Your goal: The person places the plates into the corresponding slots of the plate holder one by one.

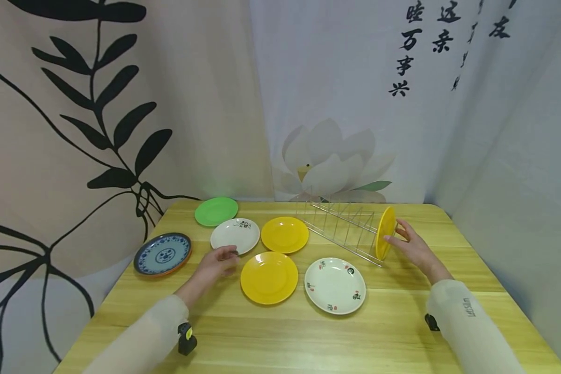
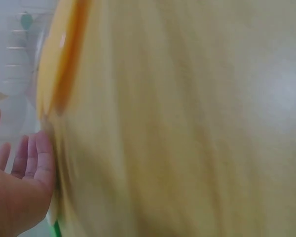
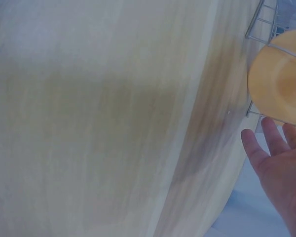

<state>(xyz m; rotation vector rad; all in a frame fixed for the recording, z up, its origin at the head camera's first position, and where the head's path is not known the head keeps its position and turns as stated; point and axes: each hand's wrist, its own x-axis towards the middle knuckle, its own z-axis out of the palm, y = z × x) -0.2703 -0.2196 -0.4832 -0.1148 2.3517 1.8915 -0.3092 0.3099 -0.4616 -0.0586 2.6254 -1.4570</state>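
My right hand (image 1: 418, 251) is at the right end of a wire dish rack (image 1: 341, 228). A yellow plate (image 1: 385, 234) stands on edge there, beside my thumb and fingers. In the right wrist view those fingers (image 3: 256, 150) are spread and fairly straight near the plate (image 3: 276, 74); firm contact is hard to make out. At the left, my left hand (image 1: 213, 270) hovers at the near edge of a white plate (image 1: 235, 235) with a dark floral print. Its fingers (image 2: 45, 158) look loosely bent and hold nothing.
Two yellow plates (image 1: 268, 278) lie flat mid-table, one behind the other. A white plate (image 1: 335, 285) with small motifs is right of them. A green plate (image 1: 216, 211) lies at the back left, a blue patterned plate (image 1: 162, 253) at the left edge. Curtains hang behind the wooden table (image 1: 308, 343).
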